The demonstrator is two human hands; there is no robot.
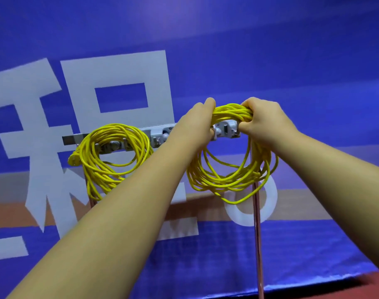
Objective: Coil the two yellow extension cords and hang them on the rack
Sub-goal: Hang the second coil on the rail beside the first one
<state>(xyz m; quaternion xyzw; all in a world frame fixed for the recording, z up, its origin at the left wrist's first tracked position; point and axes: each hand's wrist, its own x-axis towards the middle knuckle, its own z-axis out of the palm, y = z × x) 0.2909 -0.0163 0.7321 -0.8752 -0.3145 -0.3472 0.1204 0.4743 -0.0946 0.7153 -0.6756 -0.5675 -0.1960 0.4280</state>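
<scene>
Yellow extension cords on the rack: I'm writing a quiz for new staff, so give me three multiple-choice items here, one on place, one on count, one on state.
1. Where does the left coil hang?
A) on the left part of the rack
B) on the floor
C) over a forearm

2. How many yellow coils show?
A) one
B) two
C) three

3. How is the right coil held?
A) by no hand
B) by one hand only
C) by both hands at its top

Answers:
1 A: it drapes over the grey rack bar, left of the hands.
2 B: one hangs free and one is held.
3 C: the left hand and the right hand both curl round its top bundle.
</scene>
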